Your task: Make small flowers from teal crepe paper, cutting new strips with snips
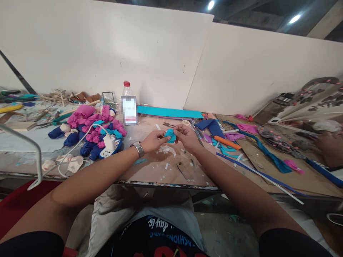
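Note:
A small teal piece of foam or fabric (170,136) is pinched between both my hands over the middle of the worktable (150,171). My left hand (154,140), a metal watch on its wrist, grips its left side with closed fingers. From the right, my right hand (187,136) holds the other side, fingers curled on it. Both forearms reach forward from the table's front edge.
A heap of pink, blue and teal rolled pieces (91,130) lies at the left with a white charger plug (109,142) and cable. A plastic bottle (129,104), teal sheets (171,112), an orange cutter (227,142), coloured strips and scissors (168,125) surround the hands. Another person's hand (331,146) rests far right.

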`<state>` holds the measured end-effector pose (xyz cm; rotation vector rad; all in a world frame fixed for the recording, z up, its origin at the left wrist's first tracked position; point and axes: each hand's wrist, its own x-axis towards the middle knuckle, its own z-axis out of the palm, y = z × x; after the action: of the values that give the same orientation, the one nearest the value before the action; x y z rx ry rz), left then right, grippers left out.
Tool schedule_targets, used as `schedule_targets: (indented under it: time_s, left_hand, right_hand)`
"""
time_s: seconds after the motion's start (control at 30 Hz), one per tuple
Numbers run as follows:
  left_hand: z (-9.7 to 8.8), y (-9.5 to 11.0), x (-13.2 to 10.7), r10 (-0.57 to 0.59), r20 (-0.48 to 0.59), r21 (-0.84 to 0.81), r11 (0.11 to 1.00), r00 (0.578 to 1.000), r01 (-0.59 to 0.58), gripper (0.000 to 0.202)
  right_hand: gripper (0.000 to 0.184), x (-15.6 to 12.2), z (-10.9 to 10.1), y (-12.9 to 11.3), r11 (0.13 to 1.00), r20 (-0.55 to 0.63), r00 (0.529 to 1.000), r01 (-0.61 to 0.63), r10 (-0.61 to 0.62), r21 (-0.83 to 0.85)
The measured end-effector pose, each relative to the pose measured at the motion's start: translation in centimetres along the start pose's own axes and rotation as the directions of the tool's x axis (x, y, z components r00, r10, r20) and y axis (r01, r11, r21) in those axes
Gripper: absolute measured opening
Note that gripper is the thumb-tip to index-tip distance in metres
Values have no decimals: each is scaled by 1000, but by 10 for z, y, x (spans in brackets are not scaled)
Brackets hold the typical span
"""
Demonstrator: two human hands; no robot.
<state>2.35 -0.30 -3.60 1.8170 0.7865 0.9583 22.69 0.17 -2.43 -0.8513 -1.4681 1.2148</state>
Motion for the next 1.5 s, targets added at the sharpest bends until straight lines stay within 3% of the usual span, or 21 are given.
schedule_targets:
  time_s: [0.53, 1.07, 1.5]
  left_hand:
    - [-1, 1, 2, 18, 1, -146, 989, 1000, -18, 39]
    - [-2, 5, 3, -95, -76, -158, 984, 993, 82, 34]
    - [-1, 4, 3, -212, -57, -415, 894, 976, 170, 31]
  right_hand:
    - [42, -2, 4, -6, 994, 46, 997, 67, -63, -87]
    - [38, -9, 4, -9, 950, 102, 982, 179, -157, -256]
    - [33, -9, -1, -7, 880, 135, 972, 231, -192, -416]
